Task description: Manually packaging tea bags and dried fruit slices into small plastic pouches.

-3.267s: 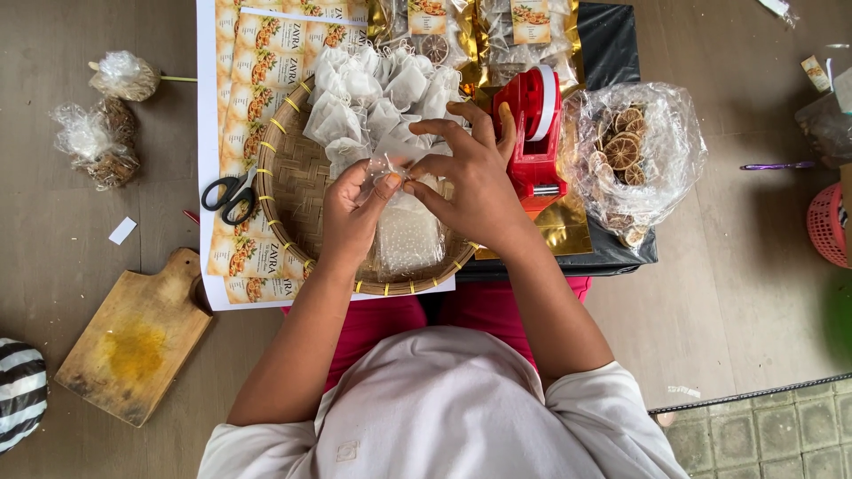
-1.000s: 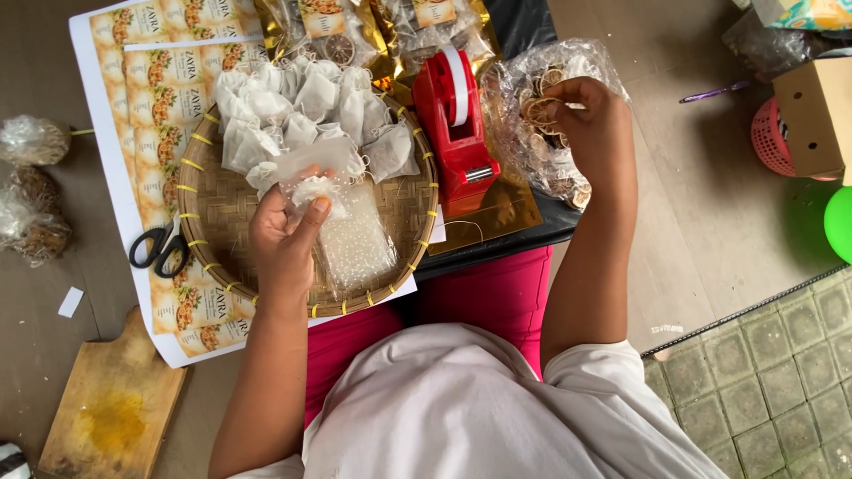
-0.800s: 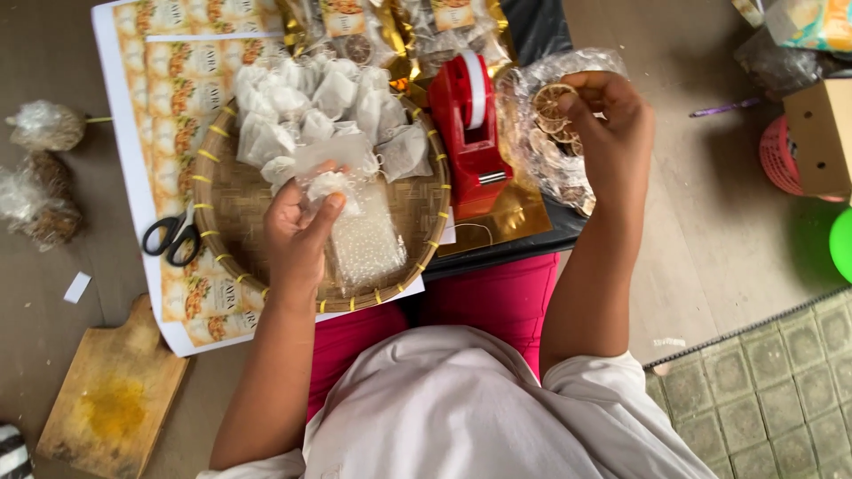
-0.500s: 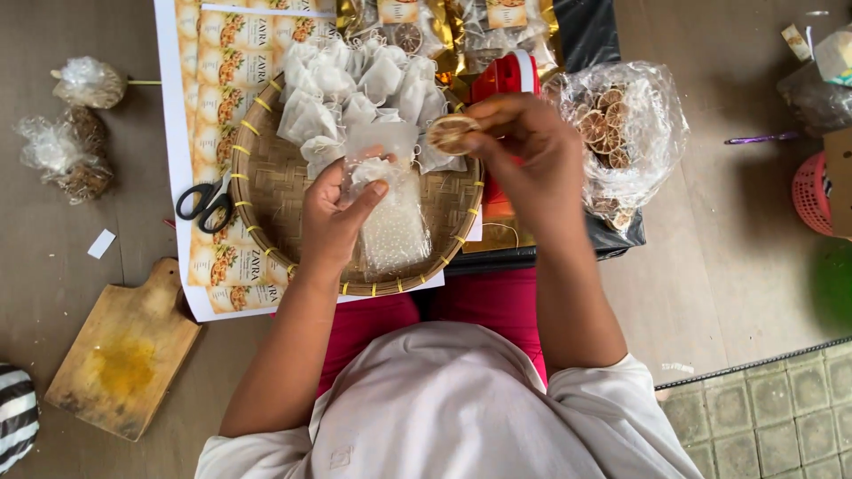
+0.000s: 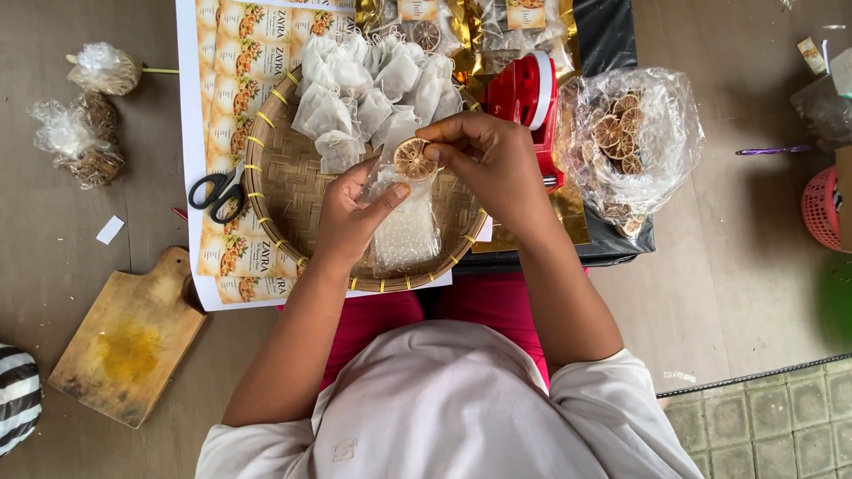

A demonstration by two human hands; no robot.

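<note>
Citrus slice [image 5: 414, 158] in right-hand grip [image 5: 497, 164]

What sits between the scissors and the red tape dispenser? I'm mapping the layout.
In the head view, the round woven tray lies between the scissors and the red tape dispenser, holding white tea bags.

A round woven bamboo tray [image 5: 275, 191] looks rough and matt, the clear plastic pouch [image 5: 406, 226] glossy, the stained wooden cutting board [image 5: 129, 341] dull.

hands [image 5: 426, 191] hold citrus slice [image 5: 414, 159] over pouch [image 5: 405, 222]
</note>
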